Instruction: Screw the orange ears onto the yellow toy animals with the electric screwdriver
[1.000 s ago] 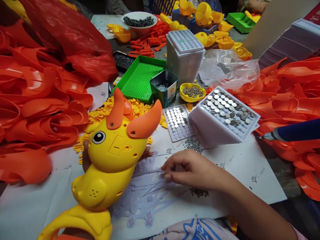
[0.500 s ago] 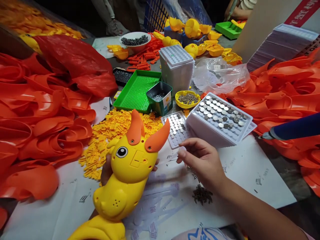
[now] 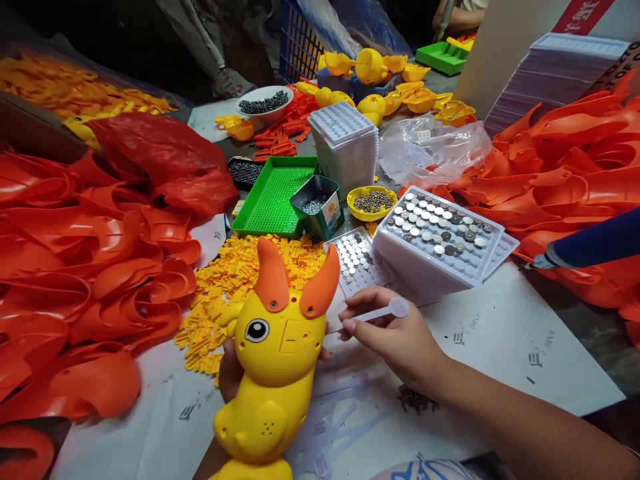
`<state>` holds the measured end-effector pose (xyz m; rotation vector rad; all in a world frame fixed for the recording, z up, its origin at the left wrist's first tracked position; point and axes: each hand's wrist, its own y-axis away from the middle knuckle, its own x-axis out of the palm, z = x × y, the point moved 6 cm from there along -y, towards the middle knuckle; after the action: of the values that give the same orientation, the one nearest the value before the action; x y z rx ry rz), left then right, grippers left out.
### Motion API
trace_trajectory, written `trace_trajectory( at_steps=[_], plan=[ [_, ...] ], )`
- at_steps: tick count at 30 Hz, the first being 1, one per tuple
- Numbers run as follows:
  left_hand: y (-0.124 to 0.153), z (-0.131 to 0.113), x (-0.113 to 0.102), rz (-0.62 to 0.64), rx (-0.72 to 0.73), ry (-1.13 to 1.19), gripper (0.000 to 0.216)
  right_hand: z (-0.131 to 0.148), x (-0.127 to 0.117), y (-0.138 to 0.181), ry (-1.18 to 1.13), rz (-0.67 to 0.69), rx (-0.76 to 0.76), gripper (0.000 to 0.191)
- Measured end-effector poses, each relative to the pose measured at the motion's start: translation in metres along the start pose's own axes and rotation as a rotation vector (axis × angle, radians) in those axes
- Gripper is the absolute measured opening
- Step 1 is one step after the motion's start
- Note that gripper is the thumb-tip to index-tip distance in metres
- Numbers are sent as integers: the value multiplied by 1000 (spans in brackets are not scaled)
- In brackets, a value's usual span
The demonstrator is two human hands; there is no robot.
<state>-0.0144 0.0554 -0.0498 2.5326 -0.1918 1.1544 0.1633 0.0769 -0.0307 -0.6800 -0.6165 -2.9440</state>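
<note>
A yellow plastic toy [image 3: 277, 347] with orange ears and a round eye stands tilted in front of me. My left hand [image 3: 231, 373] grips it from behind; most of that hand is hidden by the toy. Close to the toy's head, my right hand [image 3: 400, 333] pinches a pale translucent plastic strip with a round end [image 3: 399, 307] between thumb and fingers. The strip's thin end points toward the toy. On the toy's head are a small rectangular cover [image 3: 294, 337] and several screw holes. Below my right hand lies a small heap of dark screws [image 3: 417, 400].
Orange plastic parts are piled at left [image 3: 100, 287] and right [image 3: 565, 173]. Button cells fill part of a white tray stack [image 3: 425, 267]. Beyond the small yellow parts [image 3: 220, 313] stand a green tray [image 3: 275, 193] and a screw tin [image 3: 325, 223]. A blue screwdriver [image 3: 595, 240] juts in from the right.
The translucent strip now shows clearly in my right hand, its round end up over the fingers. The toy sits more upright and further right in view. The camera view has shifted slightly.
</note>
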Motion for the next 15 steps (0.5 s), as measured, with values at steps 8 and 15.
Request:
trace_trajectory(
  at_steps=[8, 15],
  plan=[
    [17, 10, -10, 202, -187, 82, 54, 43, -10, 26, 6, -96, -627, 33],
    [23, 18, -34, 19, -75, 139, 47, 55, -1, 39, 530, 84, -1050, 42]
  ],
)
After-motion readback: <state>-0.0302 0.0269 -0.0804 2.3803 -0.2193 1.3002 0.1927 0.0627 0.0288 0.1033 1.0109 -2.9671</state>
